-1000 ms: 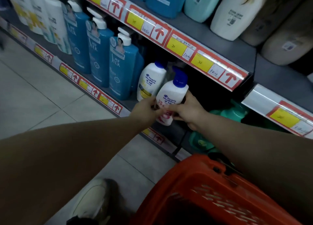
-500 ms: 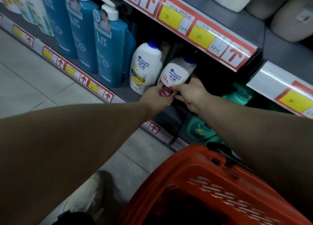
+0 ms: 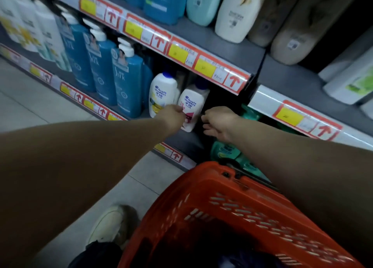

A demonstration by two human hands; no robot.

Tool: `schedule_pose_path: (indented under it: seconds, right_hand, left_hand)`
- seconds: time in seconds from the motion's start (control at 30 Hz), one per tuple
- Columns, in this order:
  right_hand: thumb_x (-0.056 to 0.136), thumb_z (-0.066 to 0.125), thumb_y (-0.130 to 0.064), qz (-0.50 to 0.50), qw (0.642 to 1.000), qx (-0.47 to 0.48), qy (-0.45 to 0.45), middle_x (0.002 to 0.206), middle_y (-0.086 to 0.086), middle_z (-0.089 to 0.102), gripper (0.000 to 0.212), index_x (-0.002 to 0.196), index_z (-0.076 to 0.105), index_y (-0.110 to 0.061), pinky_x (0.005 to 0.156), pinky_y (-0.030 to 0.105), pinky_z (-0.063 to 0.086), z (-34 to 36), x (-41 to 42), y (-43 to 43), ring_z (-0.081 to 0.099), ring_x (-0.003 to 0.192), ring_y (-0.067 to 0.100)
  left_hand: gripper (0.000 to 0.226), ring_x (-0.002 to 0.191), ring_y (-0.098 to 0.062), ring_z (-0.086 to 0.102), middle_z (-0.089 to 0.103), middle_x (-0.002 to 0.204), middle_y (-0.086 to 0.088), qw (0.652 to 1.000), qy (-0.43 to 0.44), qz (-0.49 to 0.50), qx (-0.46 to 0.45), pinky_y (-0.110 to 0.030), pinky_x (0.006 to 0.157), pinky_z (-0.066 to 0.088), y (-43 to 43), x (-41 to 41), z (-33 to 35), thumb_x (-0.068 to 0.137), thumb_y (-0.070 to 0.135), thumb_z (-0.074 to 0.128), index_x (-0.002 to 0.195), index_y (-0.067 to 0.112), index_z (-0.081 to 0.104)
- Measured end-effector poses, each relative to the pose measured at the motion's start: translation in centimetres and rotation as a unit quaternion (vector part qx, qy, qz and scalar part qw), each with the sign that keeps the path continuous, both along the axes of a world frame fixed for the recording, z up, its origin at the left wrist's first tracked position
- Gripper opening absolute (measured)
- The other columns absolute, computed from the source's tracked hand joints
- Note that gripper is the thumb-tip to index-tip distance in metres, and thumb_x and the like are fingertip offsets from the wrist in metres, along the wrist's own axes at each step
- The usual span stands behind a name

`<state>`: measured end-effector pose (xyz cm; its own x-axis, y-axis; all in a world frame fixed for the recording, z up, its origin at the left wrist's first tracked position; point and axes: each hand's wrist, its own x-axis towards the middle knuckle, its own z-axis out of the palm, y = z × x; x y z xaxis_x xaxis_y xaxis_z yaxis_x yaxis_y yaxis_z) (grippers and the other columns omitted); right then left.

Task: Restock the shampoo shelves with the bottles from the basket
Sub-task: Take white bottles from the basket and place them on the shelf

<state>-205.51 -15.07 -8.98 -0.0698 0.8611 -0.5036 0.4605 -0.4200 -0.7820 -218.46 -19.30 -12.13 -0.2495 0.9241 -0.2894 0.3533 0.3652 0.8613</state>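
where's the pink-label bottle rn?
Head view, centre: pink-label bottle on the lower shelf, right of the yellow-label bottle, left hand gripping its lower part.

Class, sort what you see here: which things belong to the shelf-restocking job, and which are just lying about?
Job: pink-label bottle, gripped by left hand; right hand, free beside it; basket; shelf.
Lying about: blue pump bottles; price tags; green bottles; shoe.

wht bottle [image 3: 191, 106], tilted, on shelf [image 3: 179, 138]
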Motion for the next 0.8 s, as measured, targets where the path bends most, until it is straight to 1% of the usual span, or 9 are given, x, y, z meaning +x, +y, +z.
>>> schedule_pose_path:
  seconds: [0.07,0.17,0.23,0.3,0.37,0.43,0.57,0.67,0.8]
  right_hand:
    - [0.096,0.049,-0.002,0.017,1.000,0.023,-0.001,0.100,0.013,0.058,0.028,0.122,0.058,0.000,0.091,0.039,0.051,2.3,0.7,-1.4,0.055,0.095,0.025]
    - [0.095,0.053,-0.002,0.048,0.998,0.042,0.013,0.091,0.011,0.056,0.023,0.115,0.062,0.003,0.102,0.046,0.047,6.1,2.1,-4.3,0.052,0.092,0.026]
    - [0.094,0.056,-0.003,0.070,0.996,0.046,0.022,0.094,0.012,0.058,0.010,0.095,0.065,-0.006,0.101,0.044,0.048,8.9,3.4,-6.6,0.056,0.098,0.029]
    - [0.094,0.057,-0.008,0.083,0.995,0.055,0.030,0.105,0.019,0.063,0.008,0.094,0.065,-0.010,0.094,0.039,0.050,11.2,4.9,-9.0,0.059,0.099,0.027]
    - [0.095,0.057,-0.010,0.082,0.994,0.062,0.047,0.119,0.030,0.062,0.009,0.101,0.062,-0.012,0.093,0.038,0.050,12.9,6.7,-11.3,0.062,0.102,0.029]
    - [0.095,0.058,-0.012,0.077,0.993,0.069,0.051,0.115,0.025,0.064,0.004,0.093,0.061,-0.014,0.097,0.042,0.051,13.9,8.7,-13.5,0.064,0.105,0.030]
    - [0.096,0.059,-0.012,0.049,0.994,0.084,0.056,0.102,0.013,0.061,0.009,0.087,0.059,-0.014,0.092,0.041,0.053,15.4,12.9,-17.4,0.061,0.097,0.027]
    - [0.096,0.059,-0.011,0.029,0.993,0.100,0.064,0.100,0.014,0.063,0.009,0.087,0.060,-0.013,0.092,0.041,0.054,16.3,15.7,-20.0,0.064,0.096,0.028]
    - [0.095,0.060,-0.011,0.057,0.990,0.122,0.034,0.088,0.009,0.066,0.012,0.083,0.061,-0.014,0.072,0.030,0.058,14.8,18.1,-23.5,0.068,0.081,0.022]
  left_hand:
    - [0.036,0.101,-0.023,0.057,0.061,0.119,-0.012,1.000,-0.009,-0.010,0.005,-0.026,0.080,0.044,-1.1,0.5,2.5,0.099,0.012,0.045,0.133,0.008,0.055]
    - [0.026,0.074,-0.019,0.057,0.064,0.088,-0.008,0.999,-0.001,-0.048,0.006,-0.026,0.069,0.049,-3.1,1.3,6.4,0.098,0.011,0.044,0.116,0.004,0.063]
    - [0.019,0.076,-0.022,0.058,0.061,0.086,-0.008,0.997,0.020,-0.071,0.002,-0.033,0.079,0.053,-4.8,1.8,8.9,0.098,0.014,0.044,0.103,0.007,0.062]
    - [0.018,0.081,-0.022,0.056,0.058,0.084,-0.007,0.995,0.042,-0.094,0.003,-0.035,0.083,0.051,-6.8,2.5,11.2,0.098,0.018,0.046,0.090,0.008,0.059]
    - [0.027,0.067,-0.018,0.049,0.049,0.070,-0.004,0.989,0.076,-0.125,0.005,-0.024,0.069,0.047,-9.2,3.6,13.4,0.098,0.023,0.047,0.077,0.011,0.056]
    - [0.025,0.059,-0.016,0.044,0.046,0.067,-0.005,0.981,0.103,-0.162,0.013,-0.016,0.052,0.041,-11.3,5.0,15.2,0.100,0.026,0.047,0.081,0.012,0.056]
    - [0.015,0.085,-0.017,0.043,0.048,0.091,-0.009,0.975,0.085,-0.199,0.044,-0.029,0.075,0.033,-14.0,7.2,17.5,0.097,0.032,0.049,0.092,0.019,0.051]
    - [0.019,0.089,-0.018,0.047,0.053,0.094,-0.009,0.970,0.083,-0.221,0.053,-0.034,0.079,0.039,-15.9,9.1,18.0,0.096,0.035,0.051,0.091,0.017,0.055]
    - [0.028,0.099,-0.015,0.062,0.070,0.110,-0.003,0.919,0.236,-0.309,0.070,-0.031,0.094,0.048,-19.6,11.3,16.5,0.093,0.034,0.057,0.109,0.015,0.070]
